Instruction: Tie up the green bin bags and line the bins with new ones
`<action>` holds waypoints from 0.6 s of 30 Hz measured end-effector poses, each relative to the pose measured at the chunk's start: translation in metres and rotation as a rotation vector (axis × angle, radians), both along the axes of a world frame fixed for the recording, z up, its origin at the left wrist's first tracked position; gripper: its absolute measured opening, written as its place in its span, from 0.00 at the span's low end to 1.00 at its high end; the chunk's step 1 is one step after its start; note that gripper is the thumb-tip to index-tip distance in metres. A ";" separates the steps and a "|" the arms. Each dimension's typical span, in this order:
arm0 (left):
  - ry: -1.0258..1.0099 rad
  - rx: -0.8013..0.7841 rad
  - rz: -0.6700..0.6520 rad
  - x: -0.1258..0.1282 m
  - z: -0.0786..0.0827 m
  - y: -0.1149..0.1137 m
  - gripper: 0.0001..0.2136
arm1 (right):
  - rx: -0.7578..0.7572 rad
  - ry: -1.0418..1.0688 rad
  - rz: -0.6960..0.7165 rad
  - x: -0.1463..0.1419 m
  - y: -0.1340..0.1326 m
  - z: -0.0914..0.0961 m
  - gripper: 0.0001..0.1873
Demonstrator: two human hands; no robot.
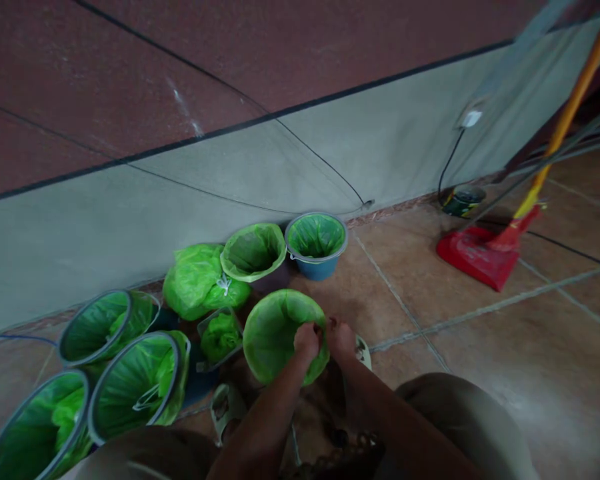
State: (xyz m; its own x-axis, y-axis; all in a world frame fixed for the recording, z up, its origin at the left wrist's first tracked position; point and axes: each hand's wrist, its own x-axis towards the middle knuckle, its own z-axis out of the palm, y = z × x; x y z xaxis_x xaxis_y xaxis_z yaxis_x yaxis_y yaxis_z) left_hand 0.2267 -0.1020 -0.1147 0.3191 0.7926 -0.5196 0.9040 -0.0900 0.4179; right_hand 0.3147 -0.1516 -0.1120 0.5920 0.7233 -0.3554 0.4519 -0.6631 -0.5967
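Note:
A bin lined with a light green bag stands on the floor between my feet. The bag is folded over its rim, so the bin's own wall is hidden. My left hand reaches over the bin's opening, fingers closed at the right side of the rim. Just outside that same side, my right hand is closed too, close beside the left. Both seem to grip the edge of the green bag, though the fingertips are dim and partly hidden.
Behind are a lined bin, a blue bucket and a tied green bag. A small basket and several lined buckets stand left. A red dustpan, a broom handle and a cable lie right, near the wall.

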 end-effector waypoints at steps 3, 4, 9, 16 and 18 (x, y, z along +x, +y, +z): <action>-0.047 -0.055 0.063 -0.001 -0.005 0.002 0.11 | 0.059 -0.001 -0.053 0.003 0.009 -0.005 0.19; -0.051 -0.062 0.075 -0.002 -0.006 0.002 0.11 | 0.088 -0.001 -0.071 0.005 0.012 -0.006 0.18; -0.090 -0.072 0.155 -0.004 -0.010 0.000 0.09 | 0.150 0.037 -0.117 0.014 0.028 -0.017 0.17; -0.188 -0.062 0.171 -0.012 -0.007 -0.006 0.07 | 0.061 0.088 -0.052 0.019 0.046 -0.021 0.19; -0.233 -0.075 0.202 -0.020 0.000 -0.008 0.07 | 0.015 0.067 0.004 0.020 0.048 -0.020 0.20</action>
